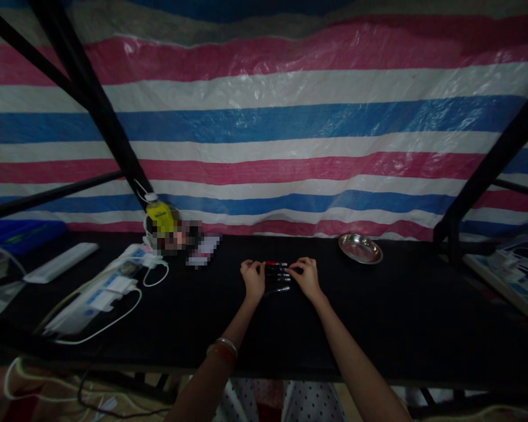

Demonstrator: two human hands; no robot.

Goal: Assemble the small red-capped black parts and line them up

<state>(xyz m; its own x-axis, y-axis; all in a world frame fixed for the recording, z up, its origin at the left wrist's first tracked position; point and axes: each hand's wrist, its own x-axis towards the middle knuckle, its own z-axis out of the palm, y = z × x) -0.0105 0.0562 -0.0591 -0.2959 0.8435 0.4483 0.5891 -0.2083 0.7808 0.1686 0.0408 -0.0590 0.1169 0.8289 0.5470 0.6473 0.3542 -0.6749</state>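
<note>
On the black tabletop, several slim pens lie side by side in a short stack of rows between my hands. The farthest is a red pen; just nearer is a black pen, with more dark pens below it. A separate pen lies slightly tilted, closest to me. My left hand is closed in a pinch at the left end of the black pen. My right hand pinches its right end with thumb and forefinger. The exact fingertip contact is dim and small.
A round metal dish stands at the back right. To the left are a yellow-liquid bottle, a power strip with cables, a white bar and a blue tray. Black frame posts flank the table; striped sheeting hangs behind.
</note>
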